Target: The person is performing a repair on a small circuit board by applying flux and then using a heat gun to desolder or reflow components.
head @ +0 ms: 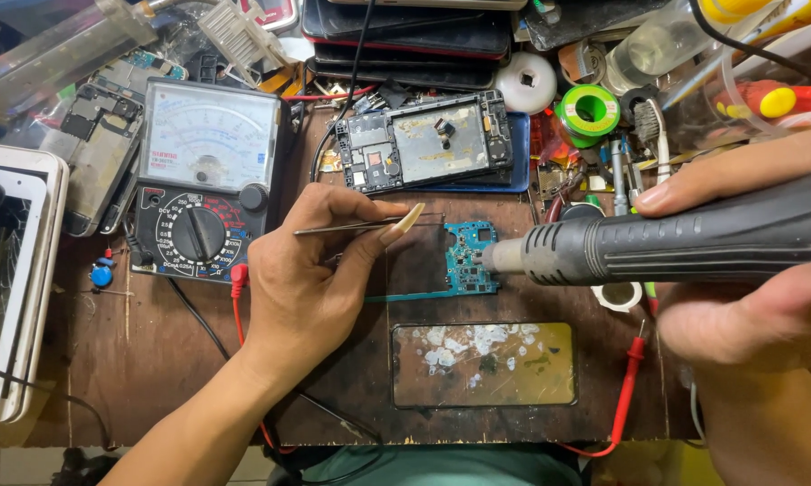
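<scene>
My left hand (311,270) pinches thin metal tweezers (369,224) whose tips point right, toward a small blue-green circuit board (471,256) lying on the dark wooden bench. My right hand (747,261) grips a dark grey hot-air gun (693,238). Its metal nozzle (500,256) points left, right at the board's right edge. The tweezer tips end just above and left of the board.
An analog multimeter (203,175) stands at the left, its red probe leads (626,387) trailing over the bench. Behind the board lies an opened phone frame (432,142). A stained glass plate (483,364) lies in front. Solder spool (588,110), stacked phones and tools crowd the back.
</scene>
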